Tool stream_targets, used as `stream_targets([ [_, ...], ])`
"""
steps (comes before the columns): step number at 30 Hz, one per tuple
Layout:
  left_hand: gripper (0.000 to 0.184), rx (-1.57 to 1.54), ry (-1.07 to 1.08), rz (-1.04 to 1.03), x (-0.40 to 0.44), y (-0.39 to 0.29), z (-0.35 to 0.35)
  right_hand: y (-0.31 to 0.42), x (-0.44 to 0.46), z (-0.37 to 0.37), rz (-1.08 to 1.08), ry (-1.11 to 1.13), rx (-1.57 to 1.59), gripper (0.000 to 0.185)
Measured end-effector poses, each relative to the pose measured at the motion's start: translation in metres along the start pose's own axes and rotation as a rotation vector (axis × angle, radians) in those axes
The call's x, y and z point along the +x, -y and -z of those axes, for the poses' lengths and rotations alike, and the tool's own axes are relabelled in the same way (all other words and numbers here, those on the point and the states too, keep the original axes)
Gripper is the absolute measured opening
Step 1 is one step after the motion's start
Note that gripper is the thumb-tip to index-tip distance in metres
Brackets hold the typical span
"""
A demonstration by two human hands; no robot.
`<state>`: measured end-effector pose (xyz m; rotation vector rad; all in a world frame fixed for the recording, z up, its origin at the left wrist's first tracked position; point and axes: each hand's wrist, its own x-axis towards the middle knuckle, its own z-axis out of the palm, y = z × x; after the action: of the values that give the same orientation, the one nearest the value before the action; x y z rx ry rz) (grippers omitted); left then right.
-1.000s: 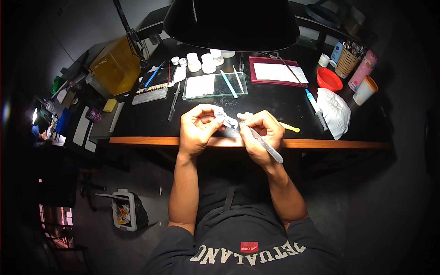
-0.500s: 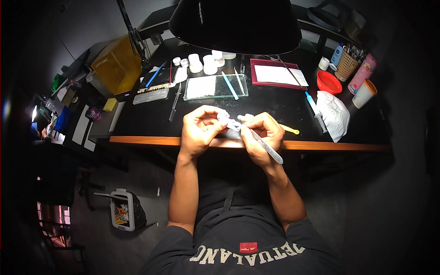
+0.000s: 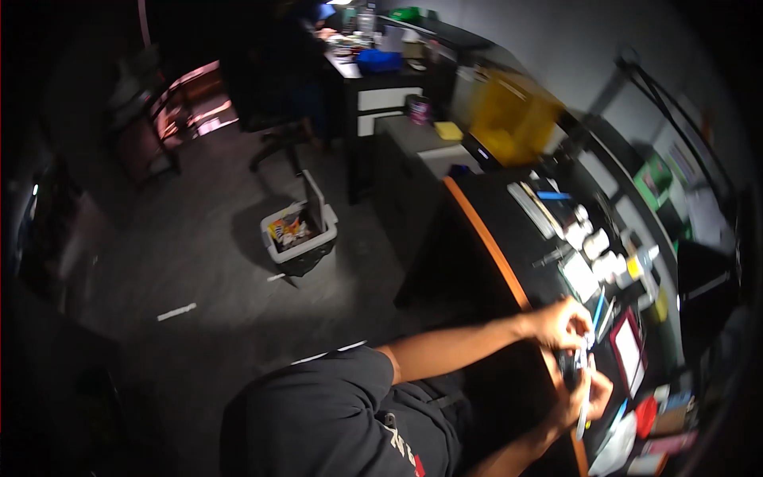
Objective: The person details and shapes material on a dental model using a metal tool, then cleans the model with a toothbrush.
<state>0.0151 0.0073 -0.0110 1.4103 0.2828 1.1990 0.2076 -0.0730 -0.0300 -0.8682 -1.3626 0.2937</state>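
At the lower right, my left hand (image 3: 559, 323) pinches a small white lumpy piece (image 3: 587, 342); motion blur hides its shape. My right hand (image 3: 594, 391) is closed round a slim pale-handled tool (image 3: 583, 415), whose upper end lies close to the white piece. Both hands are near the wooden front edge (image 3: 494, 248) of the black desk. Beyond them lie a glass slab with a white pad (image 3: 579, 276) and a blue stick-like tool (image 3: 598, 308). A maroon-framed board (image 3: 629, 354) with white paper is past my right hand.
White jars (image 3: 596, 244) stand farther along the desk, near a yellow-covered machine (image 3: 515, 115). A red bowl (image 3: 645, 415) and a crumpled white bag (image 3: 617, 447) are at lower right. An open-lidded bin (image 3: 299, 236) stands on the floor. Another person sits at a lit desk behind.
My view has swung left, so the desk and both hands now appear at the right, with the floor and bin more central. Both hands keep their holds.
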Motion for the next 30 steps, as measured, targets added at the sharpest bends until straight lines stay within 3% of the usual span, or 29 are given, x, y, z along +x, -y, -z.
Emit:
stream_targets([
  [4,0.013,0.185,-0.07,-0.006,-0.004,-0.008,-0.004,0.005,0.002,-0.003,-0.016,-0.044,0.018,0.012],
  [11,0.017,0.155,-0.051,0.042,-0.001,-0.007,-0.004,0.003,0.002,-0.004,-0.013,-0.024,0.013,0.01],
  [21,0.018,0.256,-0.013,-0.058,-0.002,-0.007,-0.001,0.008,0.004,-0.009,-0.005,0.005,0.004,0.007],
  [25,0.019,0.226,-0.058,0.022,-0.005,-0.012,-0.004,0.009,0.004,-0.008,-0.005,0.033,-0.003,0.006],
  [26,0.02,0.335,-0.029,-0.058,0.005,0.012,0.003,0.007,0.003,-0.005,-0.005,0.044,0.01,0.006],
  [28,0.02,0.274,0.014,-0.003,-0.004,-0.014,-0.002,0.002,0.002,0.0,-0.01,0.064,0.048,0.005],
  [30,0.015,0.516,-0.011,-0.074,-0.003,-0.019,-0.007,-0.013,-0.001,0.006,0.041,-0.007,-0.015,0.005],
])
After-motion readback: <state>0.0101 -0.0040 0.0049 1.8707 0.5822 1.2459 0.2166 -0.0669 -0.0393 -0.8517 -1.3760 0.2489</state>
